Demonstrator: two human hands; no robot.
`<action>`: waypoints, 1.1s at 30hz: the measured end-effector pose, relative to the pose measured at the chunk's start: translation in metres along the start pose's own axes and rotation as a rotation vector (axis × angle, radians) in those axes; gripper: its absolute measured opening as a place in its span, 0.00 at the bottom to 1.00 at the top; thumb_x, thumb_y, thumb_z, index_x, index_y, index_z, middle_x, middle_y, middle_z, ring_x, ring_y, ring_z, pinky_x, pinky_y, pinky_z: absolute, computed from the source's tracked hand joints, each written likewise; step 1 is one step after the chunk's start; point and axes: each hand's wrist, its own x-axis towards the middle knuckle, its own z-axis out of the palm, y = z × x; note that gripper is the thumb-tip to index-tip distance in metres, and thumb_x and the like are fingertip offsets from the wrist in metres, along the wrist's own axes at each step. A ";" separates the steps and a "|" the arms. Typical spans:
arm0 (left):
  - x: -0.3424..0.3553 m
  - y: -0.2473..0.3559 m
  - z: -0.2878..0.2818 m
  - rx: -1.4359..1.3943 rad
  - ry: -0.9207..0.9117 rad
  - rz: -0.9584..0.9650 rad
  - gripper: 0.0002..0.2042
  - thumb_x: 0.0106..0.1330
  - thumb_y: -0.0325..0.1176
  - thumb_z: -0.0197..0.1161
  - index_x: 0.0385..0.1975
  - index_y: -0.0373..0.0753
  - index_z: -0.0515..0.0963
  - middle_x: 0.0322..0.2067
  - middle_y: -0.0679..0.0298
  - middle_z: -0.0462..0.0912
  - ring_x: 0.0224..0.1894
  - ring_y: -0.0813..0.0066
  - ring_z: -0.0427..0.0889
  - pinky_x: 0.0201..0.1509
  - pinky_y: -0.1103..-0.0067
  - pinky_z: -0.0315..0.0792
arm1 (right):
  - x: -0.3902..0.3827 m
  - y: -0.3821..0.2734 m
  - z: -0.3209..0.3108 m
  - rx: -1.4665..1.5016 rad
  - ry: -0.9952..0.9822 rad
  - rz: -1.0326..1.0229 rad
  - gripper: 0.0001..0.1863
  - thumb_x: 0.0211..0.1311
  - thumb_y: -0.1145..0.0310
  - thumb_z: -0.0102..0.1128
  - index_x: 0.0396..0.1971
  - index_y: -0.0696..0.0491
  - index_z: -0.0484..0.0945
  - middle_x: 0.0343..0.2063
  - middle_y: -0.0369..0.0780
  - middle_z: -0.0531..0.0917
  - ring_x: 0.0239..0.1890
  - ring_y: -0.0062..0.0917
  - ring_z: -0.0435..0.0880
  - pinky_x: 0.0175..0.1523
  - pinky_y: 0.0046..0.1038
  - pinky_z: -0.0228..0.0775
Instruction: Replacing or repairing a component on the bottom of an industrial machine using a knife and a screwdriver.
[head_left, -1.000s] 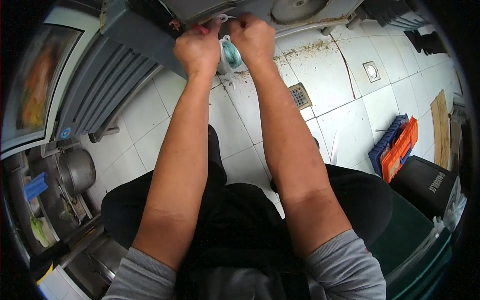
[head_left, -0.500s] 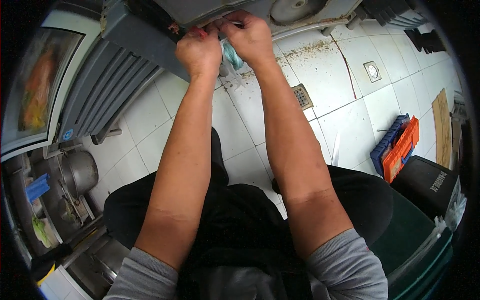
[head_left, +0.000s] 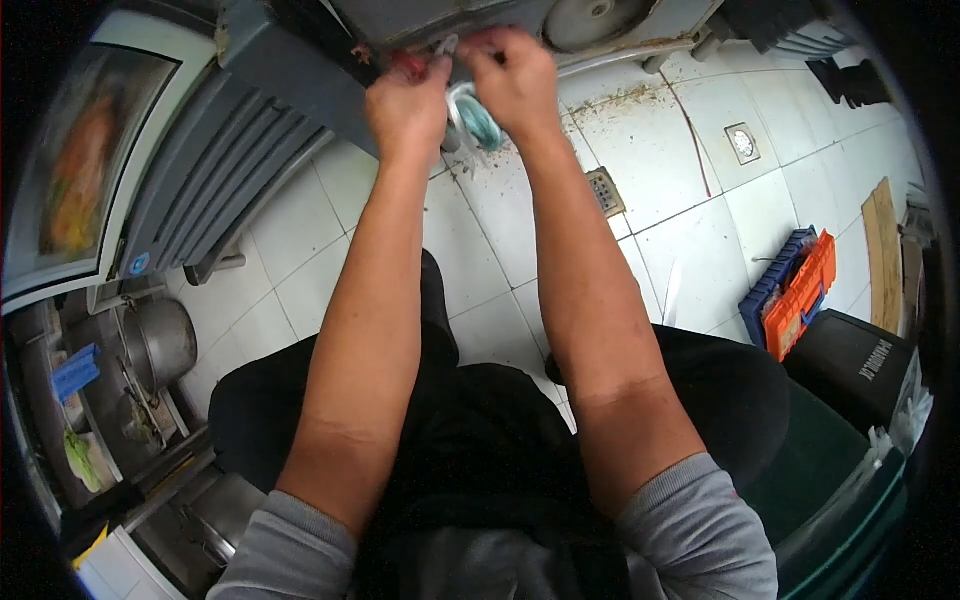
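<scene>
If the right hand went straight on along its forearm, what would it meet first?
Probably the grey appliance panel just beyond the right hand; depth is unclear from this view.

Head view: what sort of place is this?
Likely a kitchen, perhaps a commercial one: a metal pot sits at left, and the white tiled floor has drains.

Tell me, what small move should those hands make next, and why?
Perhaps the right hand should pinch the small white piece at the fingertips of the left hand: the right fingers look close to it, and the teal coil shows between the hands. Blur hides the exact grip, so this is only a judgement.
</scene>
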 end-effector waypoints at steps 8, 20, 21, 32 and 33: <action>-0.059 0.006 -0.042 0.019 -0.325 0.015 0.12 0.65 0.35 0.68 0.38 0.31 0.84 0.27 0.66 0.84 0.30 0.82 0.78 0.35 0.80 0.73 | -0.035 -0.039 -0.068 -0.023 -0.572 0.106 0.08 0.62 0.70 0.66 0.36 0.57 0.87 0.32 0.41 0.86 0.34 0.27 0.83 0.43 0.28 0.74; -0.152 0.050 -0.106 -0.080 -0.818 -0.288 0.13 0.72 0.38 0.60 0.38 0.34 0.83 0.27 0.71 0.78 0.28 0.83 0.73 0.32 0.81 0.68 | -0.081 -0.141 -0.122 -0.197 -0.720 -0.228 0.07 0.59 0.71 0.64 0.36 0.57 0.85 0.32 0.46 0.85 0.36 0.41 0.85 0.43 0.34 0.76; -0.154 0.051 -0.111 -0.216 -0.847 -0.387 0.12 0.73 0.38 0.59 0.39 0.34 0.82 0.27 0.72 0.77 0.27 0.83 0.73 0.31 0.83 0.69 | -0.086 -0.143 -0.121 -0.363 -0.386 -0.440 0.08 0.60 0.70 0.64 0.37 0.57 0.85 0.33 0.45 0.86 0.36 0.37 0.85 0.44 0.32 0.75; -0.160 0.045 -0.111 -0.443 -0.869 -0.474 0.07 0.69 0.31 0.64 0.30 0.37 0.77 0.26 0.70 0.79 0.26 0.86 0.75 0.28 0.84 0.69 | -0.105 -0.160 -0.141 -0.100 -0.763 0.497 0.07 0.60 0.70 0.63 0.32 0.58 0.81 0.26 0.34 0.83 0.28 0.17 0.77 0.34 0.20 0.68; -0.161 0.042 -0.107 -0.352 -0.736 -0.383 0.05 0.68 0.29 0.64 0.32 0.36 0.76 0.27 0.68 0.81 0.28 0.85 0.77 0.30 0.84 0.71 | -0.108 -0.162 -0.137 -0.140 -0.703 0.410 0.06 0.57 0.70 0.63 0.29 0.57 0.79 0.23 0.35 0.82 0.25 0.18 0.76 0.32 0.23 0.69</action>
